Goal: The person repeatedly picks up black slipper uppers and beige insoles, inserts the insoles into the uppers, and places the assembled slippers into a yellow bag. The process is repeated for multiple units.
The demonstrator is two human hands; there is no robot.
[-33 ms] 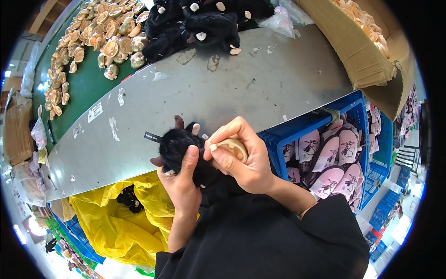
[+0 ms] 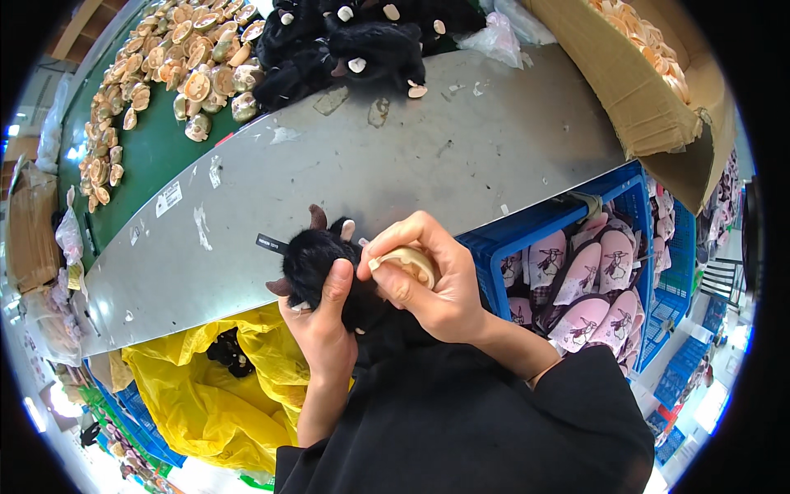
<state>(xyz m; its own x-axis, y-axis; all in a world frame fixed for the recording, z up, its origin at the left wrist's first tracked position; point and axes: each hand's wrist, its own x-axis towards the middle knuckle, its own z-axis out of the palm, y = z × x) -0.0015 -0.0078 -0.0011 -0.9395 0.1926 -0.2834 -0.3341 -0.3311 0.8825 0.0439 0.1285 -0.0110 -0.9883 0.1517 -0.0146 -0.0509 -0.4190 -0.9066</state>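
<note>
My left hand (image 2: 323, 325) is closed around a black furry plush toy (image 2: 309, 262), its thumb pressed on the fur. The plush has brown, horn-like points, small pale tabs and a black fabric label sticking out to the left. Against its right side, my right hand (image 2: 444, 284) grips a round, cream-coloured plastic piece (image 2: 418, 262) with a raised rim and a hollow inner side facing up. The right fingertips meet the plush; what they pinch there, if anything, is hidden. Both hands are over the near edge of the metal table (image 2: 280, 185).
Many gold-and-peach moulded pieces (image 2: 197, 86) lie on a green surface at far left. Beside them is a heap of black plush toys (image 2: 374, 49). A cardboard box (image 2: 634, 107) stands far right, above a blue crate (image 2: 494, 255) of pink slippers (image 2: 580, 272). A yellow bag (image 2: 206, 403) hangs open near left.
The cream piece and my right fingers have shifted very slightly to the left. My left hand and the plush look almost unmoved.
</note>
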